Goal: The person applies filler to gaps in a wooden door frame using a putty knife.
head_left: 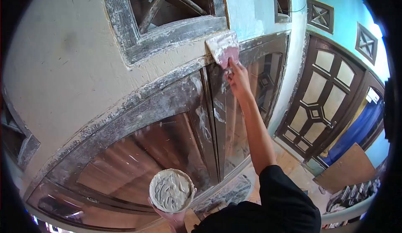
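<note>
My right hand [237, 77] grips a flat pinkish scraper [224, 47] smeared with pale paste. The scraper lies against the wall strip between the vent frame [176, 35] and the wooden window frame [159, 82], near the vent's lower right corner. Low in the view, my left hand [173, 217] holds a round bowl [172, 190] of thick whitish paste from beneath and the side. Most of the left fingers are hidden under the bowl.
A cream wall [63, 65] fills the left side. On the right are a brown panelled door [320, 103], a blue curtain [351, 128], a leaning brown board [345, 170] and a rack of dark items [354, 197].
</note>
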A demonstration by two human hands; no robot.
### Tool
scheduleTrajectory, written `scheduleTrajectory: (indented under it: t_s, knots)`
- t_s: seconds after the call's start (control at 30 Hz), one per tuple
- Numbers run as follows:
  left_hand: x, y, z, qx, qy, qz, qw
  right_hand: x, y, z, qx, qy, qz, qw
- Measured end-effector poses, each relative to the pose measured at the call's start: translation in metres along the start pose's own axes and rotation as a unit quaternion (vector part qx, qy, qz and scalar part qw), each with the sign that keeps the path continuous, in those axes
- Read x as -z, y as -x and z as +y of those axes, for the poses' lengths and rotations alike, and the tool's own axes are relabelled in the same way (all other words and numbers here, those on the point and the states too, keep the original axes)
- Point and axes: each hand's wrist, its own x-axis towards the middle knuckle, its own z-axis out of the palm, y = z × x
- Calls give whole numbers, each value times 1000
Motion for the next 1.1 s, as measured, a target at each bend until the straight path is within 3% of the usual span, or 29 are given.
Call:
scheduleTrajectory:
  t_s: [0.17,0.23,0.27,0.3,0.33,0.43,0.53,0.67,0.8,0.9,0.93,0.97,1.03,1.07,1.1]
  knots:
    - [7,1,0,-30,13,18,999,38,39,39,-86,-2,-19,996]
    - [-10,8,-2,-155,-230,-63,959,19,39,27,-61,-9,-23,998]
    - [-5,6,0,-158,-230,-57,959,7,41,17,-35,-15,-21,999]
    - [3,1,5,-82,-73,3,994,-7,41,8,-42,-15,-22,999]
    - [8,1,7,-4,89,62,994,-24,37,-1,-22,-17,-28,999]
    - [4,4,6,-25,4,24,999,-18,20,16,14,3,-68,998]
    - [0,11,11,-38,-7,37,999,-12,60,47,-96,-5,29,995]
    - [-7,15,14,-63,3,47,997,-15,91,50,-53,-87,-19,995]
    - [3,11,17,-58,7,66,996,-73,69,23,7,-90,-51,995]
    - [6,12,19,-51,32,72,996,-69,70,46,-45,-35,-8,998]
    - [-3,19,15,-160,-179,18,971,-62,81,53,-63,-37,-5,997]
    - [0,18,18,-159,-179,10,971,-54,97,57,-107,-49,26,993]
    - [15,22,27,-110,74,84,988,-44,119,61,-129,-55,35,989]
    - [22,27,30,-103,-39,21,994,-48,117,60,-131,-56,29,989]
    - [27,26,32,-106,-38,24,993,-56,117,49,-97,-73,-8,993]
